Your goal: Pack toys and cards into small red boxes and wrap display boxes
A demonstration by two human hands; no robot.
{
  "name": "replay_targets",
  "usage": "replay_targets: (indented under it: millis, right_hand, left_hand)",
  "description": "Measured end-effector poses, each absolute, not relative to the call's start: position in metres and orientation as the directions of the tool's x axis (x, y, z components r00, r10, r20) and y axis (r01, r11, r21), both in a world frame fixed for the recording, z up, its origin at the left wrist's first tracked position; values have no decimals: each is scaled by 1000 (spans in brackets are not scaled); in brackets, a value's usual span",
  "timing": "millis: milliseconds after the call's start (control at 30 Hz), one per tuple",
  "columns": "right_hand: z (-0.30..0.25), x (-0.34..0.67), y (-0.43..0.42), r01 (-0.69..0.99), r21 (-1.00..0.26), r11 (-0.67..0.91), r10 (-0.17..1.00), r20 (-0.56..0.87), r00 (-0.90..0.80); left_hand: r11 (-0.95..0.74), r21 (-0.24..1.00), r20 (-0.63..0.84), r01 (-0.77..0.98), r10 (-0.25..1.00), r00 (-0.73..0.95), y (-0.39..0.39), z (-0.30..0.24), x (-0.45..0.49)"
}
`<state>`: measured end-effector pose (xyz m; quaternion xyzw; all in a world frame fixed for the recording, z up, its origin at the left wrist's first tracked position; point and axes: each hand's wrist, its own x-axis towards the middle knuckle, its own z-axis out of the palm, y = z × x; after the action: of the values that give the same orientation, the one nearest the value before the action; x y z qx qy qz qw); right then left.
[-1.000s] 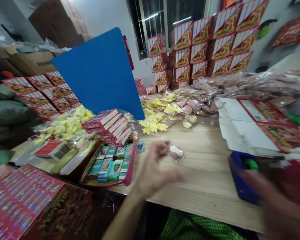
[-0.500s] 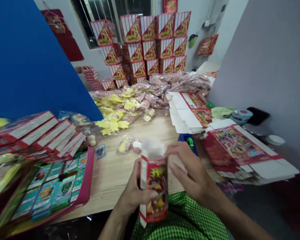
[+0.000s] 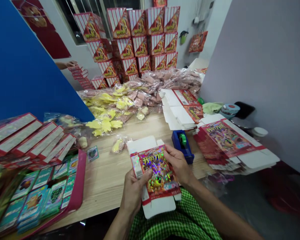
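Note:
In front of my lap I hold a red printed carton box [image 3: 158, 173], its shiny front facing up and its white end flaps spread out at the top and bottom. My left hand [image 3: 137, 186] grips its left side, thumb on the front panel. At the upper right edge, my right hand [image 3: 178, 165] is closed on the box with its thumb on the front. Just beyond the box, a bagged yellow toy [image 3: 118, 145] lies on the table. A blue tape dispenser [image 3: 183, 146] with green tape stands close to my right hand.
Flat cartons [image 3: 230, 140] are stacked at right. A pink tray [image 3: 77, 186] of cards and several closed boxes [image 3: 30, 136] are at left. Bagged toys [image 3: 150, 90] lie in a heap behind. Another person's hand [image 3: 71, 63] touches a red stack at back left.
The carton has turned and now looks wider and flatter, its front facing me. My right hand, earlier beside the top opening with fingers apart, now grips the right edge. Another person's hand has appeared.

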<state>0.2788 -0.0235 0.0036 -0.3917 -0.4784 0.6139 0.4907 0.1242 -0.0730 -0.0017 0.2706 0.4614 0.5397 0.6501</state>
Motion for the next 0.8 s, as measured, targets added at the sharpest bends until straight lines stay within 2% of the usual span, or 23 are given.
replay_targets:
  millis: [67, 167, 267, 433, 500, 600, 700, 800]
  right_hand:
    - [-3, 285, -24, -189, -982, -10, 981, 27, -193]
    - [-11, 293, -30, -36, -998, 54, 975, 61, -215]
    - [-16, 297, -37, 104, -989, 100, 959, 68, -274]
    - [-15, 302, -38, 140, -989, 41, 948, -6, -318]
    - [-10, 303, -37, 138, -990, 19, 940, -29, -340]
    - [-2, 304, -34, 202, -973, 108, 922, 22, -387]
    - [-2, 304, -31, 248, -948, 201, 901, 79, -426]
    - [-9, 304, -31, 169, -985, 42, 888, -41, -457]
  left_hand:
    - [211, 896, -263, -390, 961, -84, -77, -10, 128]
    - [31, 986, -82, -166, 948, -309, -84, -20, 129]
    - [36, 999, -41, -22, 953, -301, -92, -27, 126]
    - [133, 975, -182, -180, 940, -288, -100, -34, 129]
    - [127, 969, -189, -210, 932, -310, -99, -32, 131]
    - [105, 985, -148, -136, 920, -363, -97, -27, 134]
    - [175, 978, -204, -110, 904, -375, -98, -28, 132]
    - [229, 960, -273, -161, 897, -347, -102, -33, 125]
